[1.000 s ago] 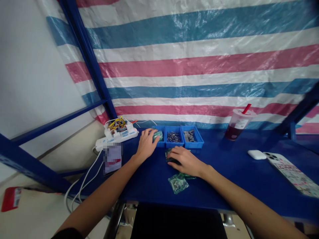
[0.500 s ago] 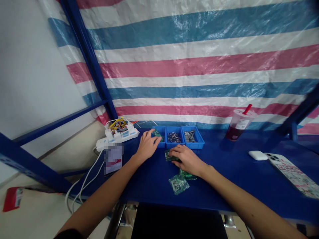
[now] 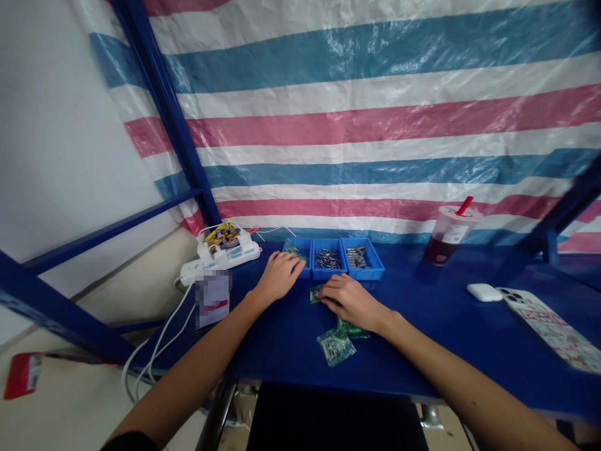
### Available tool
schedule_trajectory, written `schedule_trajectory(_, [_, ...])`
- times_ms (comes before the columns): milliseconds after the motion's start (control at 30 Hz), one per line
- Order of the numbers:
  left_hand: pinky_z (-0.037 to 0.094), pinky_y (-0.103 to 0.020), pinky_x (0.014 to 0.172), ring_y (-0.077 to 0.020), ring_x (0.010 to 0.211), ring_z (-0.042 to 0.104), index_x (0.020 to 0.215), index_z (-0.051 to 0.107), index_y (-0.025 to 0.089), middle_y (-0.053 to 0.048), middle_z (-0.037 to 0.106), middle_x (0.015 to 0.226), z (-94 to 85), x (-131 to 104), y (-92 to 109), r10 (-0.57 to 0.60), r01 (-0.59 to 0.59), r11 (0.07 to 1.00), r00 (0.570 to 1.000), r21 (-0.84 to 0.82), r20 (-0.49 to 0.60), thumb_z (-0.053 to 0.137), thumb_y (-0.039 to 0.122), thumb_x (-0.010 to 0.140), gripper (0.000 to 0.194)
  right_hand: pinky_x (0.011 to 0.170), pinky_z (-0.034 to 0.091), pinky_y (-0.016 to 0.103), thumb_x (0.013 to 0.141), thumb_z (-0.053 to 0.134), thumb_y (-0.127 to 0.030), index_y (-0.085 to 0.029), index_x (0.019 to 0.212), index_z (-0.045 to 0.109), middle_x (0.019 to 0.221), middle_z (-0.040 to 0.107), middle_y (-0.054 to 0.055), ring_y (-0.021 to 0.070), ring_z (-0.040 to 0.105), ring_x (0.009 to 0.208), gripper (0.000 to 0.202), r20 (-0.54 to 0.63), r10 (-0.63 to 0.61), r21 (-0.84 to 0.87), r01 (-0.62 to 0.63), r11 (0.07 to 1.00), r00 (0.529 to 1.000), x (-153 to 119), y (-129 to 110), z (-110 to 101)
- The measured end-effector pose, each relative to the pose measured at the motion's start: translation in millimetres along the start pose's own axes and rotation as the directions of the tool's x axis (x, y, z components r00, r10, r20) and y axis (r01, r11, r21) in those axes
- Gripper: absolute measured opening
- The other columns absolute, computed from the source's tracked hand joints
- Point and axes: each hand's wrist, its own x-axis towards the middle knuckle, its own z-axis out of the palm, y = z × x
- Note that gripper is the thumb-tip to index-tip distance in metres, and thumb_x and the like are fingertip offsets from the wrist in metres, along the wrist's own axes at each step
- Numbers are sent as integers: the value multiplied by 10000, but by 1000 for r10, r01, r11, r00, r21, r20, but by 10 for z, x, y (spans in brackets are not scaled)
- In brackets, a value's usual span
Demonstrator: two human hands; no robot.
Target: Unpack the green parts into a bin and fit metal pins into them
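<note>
Blue bins (image 3: pixel 325 273) stand mid-frame, probably for easy reach; left hand (image 3: pixel 278 275) curls at the leftmost, right hand (image 3: pixel 351 299) over a packet (image 3: pixel 314 294) — any grip I cannot tell.

The striped sheet (image 3: pixel 375 66) is showing wrinkled, glossy plastic, and the tabletop (image 3: pixel 404 300) is looking smooth with a soft shine. The blue trays (image 3: pixel 366 274) are showing smooth plastic, the metal pieces (image 3: pixel 327 259) inside are gleaming, and the plastic bag (image 3: pixel 337 348) is looking crinkled.
</note>
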Motion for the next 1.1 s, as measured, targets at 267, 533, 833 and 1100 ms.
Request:
schedule_trajectory(267, [241, -481, 1189, -205, 1200, 609, 1110, 688, 231, -38, 716, 1244, -21, -5, -15, 55, -53, 997, 998, -58, 33, 331, 335, 1085, 374, 805, 388, 336, 1019, 539, -152, -192, 956, 688, 890, 704, 36, 186, 603, 861, 166, -39, -24, 34, 25, 999, 999, -15, 6, 47])
schedule_trajectory(533, [333, -472, 1157, -220, 1219, 572, 1077, 697, 209, -65, 667, 1274, -156, 6, 135, 79, -105, 982, 983, -156, -165, 407, 311, 1066, 308, 964, 421, 410, 915, 739, -302, -208, 1154, 648, 1111, 706, 69, 243, 617, 1075, 272, -83, -22, 95, 30, 995, 996, -3, -33, -4])
schedule_trajectory(833, [455, -411, 1057, -218, 1158, 577, 1119, 691, 215, -72, 668, 1195, -227, -23, 306, 207, -268, 908, 956, -323, -210, 469, 264, 1042, 239, 944, 455, 369, 935, 654, -143, -207, 1154, 665, 960, 730, 46, 209, 674, 927, 228, -23, -39, 112, 42, 993, 999, -5, 2, 56])
schedule_trajectory(1100, [465, -412, 997, -235, 1082, 597, 1189, 651, 181, -92, 697, 1123, -324, -67, 371, 378, -395, 809, 917, -435, -131, 482, 306, 1039, 258, 851, 525, 335, 1029, 548, -282, -256, 1152, 660, 1053, 749, 35, 209, 700, 924, 168, -339, 197, 276, -102, 956, 920, -33, 6, -1])
